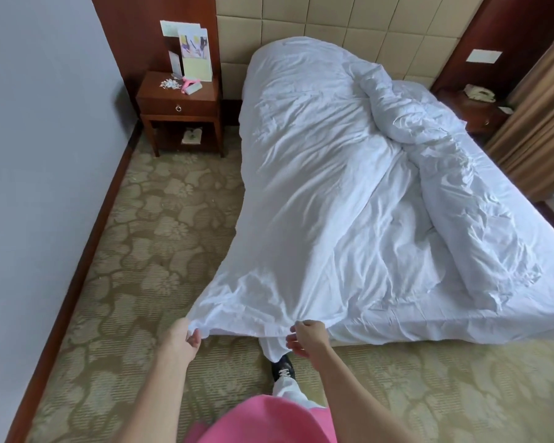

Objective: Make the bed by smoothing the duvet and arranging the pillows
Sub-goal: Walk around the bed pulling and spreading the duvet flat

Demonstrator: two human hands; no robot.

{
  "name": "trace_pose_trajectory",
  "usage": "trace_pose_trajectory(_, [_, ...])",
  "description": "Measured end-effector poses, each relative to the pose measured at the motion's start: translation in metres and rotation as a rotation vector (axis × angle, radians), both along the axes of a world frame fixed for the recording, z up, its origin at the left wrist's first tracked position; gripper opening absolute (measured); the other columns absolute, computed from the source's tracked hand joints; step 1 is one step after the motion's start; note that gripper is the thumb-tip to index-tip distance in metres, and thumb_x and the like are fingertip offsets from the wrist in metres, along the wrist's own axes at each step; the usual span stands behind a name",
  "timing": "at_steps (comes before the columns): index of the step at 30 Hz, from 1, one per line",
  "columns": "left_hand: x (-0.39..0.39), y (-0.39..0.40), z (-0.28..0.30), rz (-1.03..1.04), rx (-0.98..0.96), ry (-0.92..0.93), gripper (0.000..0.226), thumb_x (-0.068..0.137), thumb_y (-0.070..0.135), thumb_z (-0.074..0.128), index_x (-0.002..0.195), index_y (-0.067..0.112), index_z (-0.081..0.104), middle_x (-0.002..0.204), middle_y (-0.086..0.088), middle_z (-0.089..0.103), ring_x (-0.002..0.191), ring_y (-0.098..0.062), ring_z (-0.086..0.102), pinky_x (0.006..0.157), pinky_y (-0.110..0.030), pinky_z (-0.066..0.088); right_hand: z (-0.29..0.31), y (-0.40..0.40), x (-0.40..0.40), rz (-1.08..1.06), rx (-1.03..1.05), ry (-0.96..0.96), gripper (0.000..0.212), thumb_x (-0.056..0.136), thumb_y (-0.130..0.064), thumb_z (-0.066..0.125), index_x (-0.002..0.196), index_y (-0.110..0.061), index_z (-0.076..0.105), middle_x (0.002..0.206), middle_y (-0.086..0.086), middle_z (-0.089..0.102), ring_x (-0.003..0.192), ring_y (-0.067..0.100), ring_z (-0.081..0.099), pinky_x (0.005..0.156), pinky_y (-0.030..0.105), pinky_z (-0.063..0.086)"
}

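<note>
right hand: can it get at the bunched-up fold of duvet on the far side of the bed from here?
Probably not without a step. The right hand pinches the duvet edge at the foot corner, and the bunched fold lies across the bed towards the curtain. Nothing blocks it; it just looks beyond arm's length.

The rumpled cotton duvet (317, 174) is plain white, as is the fitted sheet (506, 199) under it. The woven carpet (147, 238) shows pale beige flowers on an olive-gold ground. The padded square-tiled headboard (349, 24) is cream. The wooden nightstand (179, 100) is reddish brown (a pink object (191, 84) lies on its tabletop). The wall (36, 123) is pale grey-blue.
</note>
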State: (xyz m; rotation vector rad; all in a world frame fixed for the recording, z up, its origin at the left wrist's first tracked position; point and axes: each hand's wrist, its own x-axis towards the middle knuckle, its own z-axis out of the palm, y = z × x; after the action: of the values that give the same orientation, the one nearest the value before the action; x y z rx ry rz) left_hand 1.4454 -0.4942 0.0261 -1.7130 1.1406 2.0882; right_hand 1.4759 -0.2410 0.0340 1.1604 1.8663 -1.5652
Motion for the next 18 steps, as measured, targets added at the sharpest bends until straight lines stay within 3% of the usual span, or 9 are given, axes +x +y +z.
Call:
trace_pose_trajectory(2, [0.008,0.008,-0.002,-0.089,-0.028,-0.003,0.006,0.093,0.001,0.044,0.089,0.002,0.049,0.076,-0.009,0.046,0.061,-0.015,0.044,0.056,-0.023,0.041,0.000,0.002,0.011,0.002,-0.005,-0.026,0.022,0.095,-0.004,0.046,0.083,-0.001,0.063,0.065,0.013,0.066,0.048,0.019,0.061,0.044,0.021,0.048])
trace_pose_trajectory(5, [0.013,0.025,-0.001,-0.252,-0.111,0.025,0.017,0.092,-0.002,0.045,0.077,0.004,0.052,0.072,-0.008,0.053,0.060,-0.017,0.049,0.055,-0.026,0.039,0.003,0.012,0.027,-0.028,0.008,-0.015,0.020,0.094,-0.004,0.046,0.087,0.001,0.064,0.067,0.013,0.067,0.049,0.018,0.062,0.043,0.021,0.048])
trace_pose_trajectory(11, [0.020,0.074,-0.002,-0.596,-0.210,0.118,0.017,0.089,-0.002,0.048,0.080,0.007,0.058,0.069,-0.007,0.059,0.055,-0.018,0.051,0.049,-0.027,0.038,0.007,0.052,0.053,-0.124,0.078,0.044,0.019,0.092,-0.004,0.049,0.087,0.000,0.067,0.064,0.012,0.069,0.058,0.022,0.061,0.047,0.024,0.048])
trace_pose_trajectory(18, [0.031,0.133,-0.005,-0.803,-0.329,0.170,0.010,0.091,0.004,0.053,0.089,0.003,0.063,0.068,-0.009,0.063,0.054,-0.019,0.053,0.049,-0.024,0.038,0.000,0.115,0.078,-0.219,0.112,0.075,0.023,0.091,-0.007,0.050,0.077,-0.004,0.068,0.058,0.008,0.068,0.058,0.023,0.063,0.051,0.027,0.050])
